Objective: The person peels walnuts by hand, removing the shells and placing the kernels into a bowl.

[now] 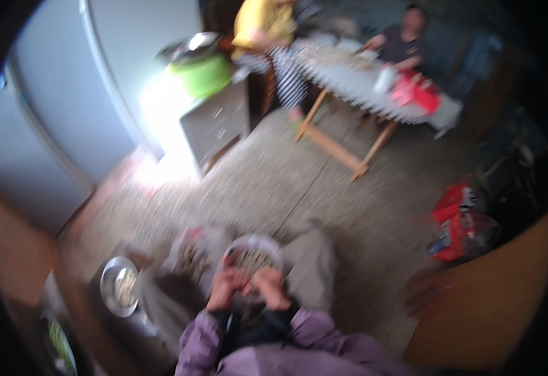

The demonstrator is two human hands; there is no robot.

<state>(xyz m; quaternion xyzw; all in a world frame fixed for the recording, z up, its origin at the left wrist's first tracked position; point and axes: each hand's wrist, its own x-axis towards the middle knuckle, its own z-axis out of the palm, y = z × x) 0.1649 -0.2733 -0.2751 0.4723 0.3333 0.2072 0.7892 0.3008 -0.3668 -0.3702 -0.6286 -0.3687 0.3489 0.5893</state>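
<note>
- The left hand (225, 288) and the right hand (269, 287) meet over the near side of a pale basin (256, 239), close beside each other.
- Grip of both: fingers bent inward; blur hides the tips, so I cannot tell whether either pinches a piece.
- Small brownish pieces (249, 257) lie in the basin, just beyond the fingers; the basin sits between the person's knees.
- Left of the basin, a clear plastic bag (212, 238) holds darker brown lumps (192, 262).
- Farther left, outside the left knee, a metal bowl (105, 282) contains whitish pieces (124, 287).
- At lower left, green stuff (59, 344) lies in a container.
- Across the floor, two people are at a cloth-covered desk (349, 94) with a red bag (419, 94) on it.
- A green tub (200, 78) stands on a cabinet (214, 128).
- Red packaging (454, 222) lies at right.
</note>
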